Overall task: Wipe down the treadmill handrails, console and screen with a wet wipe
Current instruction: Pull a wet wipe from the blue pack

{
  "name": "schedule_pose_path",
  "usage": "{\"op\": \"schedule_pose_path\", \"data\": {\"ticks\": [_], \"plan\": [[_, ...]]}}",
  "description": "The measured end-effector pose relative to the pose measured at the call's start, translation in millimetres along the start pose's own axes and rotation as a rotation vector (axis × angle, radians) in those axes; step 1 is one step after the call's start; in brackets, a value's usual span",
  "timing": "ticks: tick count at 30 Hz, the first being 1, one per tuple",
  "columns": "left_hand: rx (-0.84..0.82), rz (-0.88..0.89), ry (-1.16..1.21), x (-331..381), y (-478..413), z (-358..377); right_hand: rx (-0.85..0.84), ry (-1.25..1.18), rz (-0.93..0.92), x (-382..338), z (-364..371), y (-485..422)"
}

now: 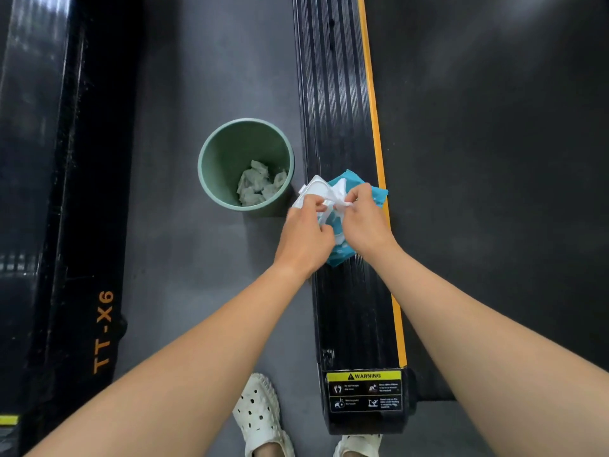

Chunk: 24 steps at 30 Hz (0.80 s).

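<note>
Dark grey gym flooring runs between two treadmills, and the blue wipe pack [375,194] lies on the ribbed side rail [342,110] of the right-hand machine, beside a green bin [211,143] holding crumpled used wipes [258,188]. The step in hand looks to be drawing out a fresh wet wipe [339,196]. It should go best with a slow, straight pull while the pack is pinned, so only one sheet comes free. Both forearms reach down and forward, wrists close together. The left hand [304,232] grips the pack's white opening, and the right hand [364,216] pinches the wipe between curled fingers [357,192]. Handrails, console and screen are out of view.
</note>
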<state>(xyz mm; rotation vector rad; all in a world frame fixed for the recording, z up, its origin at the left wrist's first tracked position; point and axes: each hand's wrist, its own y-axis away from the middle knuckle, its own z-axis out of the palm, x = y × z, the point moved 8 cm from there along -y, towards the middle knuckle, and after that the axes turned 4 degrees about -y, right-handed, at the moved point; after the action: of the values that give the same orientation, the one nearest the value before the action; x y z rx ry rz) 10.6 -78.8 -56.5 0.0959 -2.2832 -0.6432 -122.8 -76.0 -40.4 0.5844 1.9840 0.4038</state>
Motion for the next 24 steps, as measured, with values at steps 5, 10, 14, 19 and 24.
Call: {"op": "schedule_pose_path", "data": {"ticks": [5,10,14,19,24], "plan": [[0.184,-0.048,-0.122,3.6,-4.5,-21.6,0.212,-0.168,0.013,-6.4,-27.6,8.9],[0.175,0.029,-0.105,24.3,2.7,-22.9,0.228,-0.171,0.076,-0.2,-36.5,14.2],[-0.003,0.135,-0.170,38.3,13.7,0.1,0.236,-0.165,0.093,5.8,-41.1,17.7],[-0.071,0.230,-0.405,37.8,18.4,24.9,0.184,-0.177,0.103,19.2,-35.3,17.7],[-0.155,0.324,-0.721,18.5,23.2,50.8,0.132,-0.159,0.113,33.0,-28.2,21.4]]}}
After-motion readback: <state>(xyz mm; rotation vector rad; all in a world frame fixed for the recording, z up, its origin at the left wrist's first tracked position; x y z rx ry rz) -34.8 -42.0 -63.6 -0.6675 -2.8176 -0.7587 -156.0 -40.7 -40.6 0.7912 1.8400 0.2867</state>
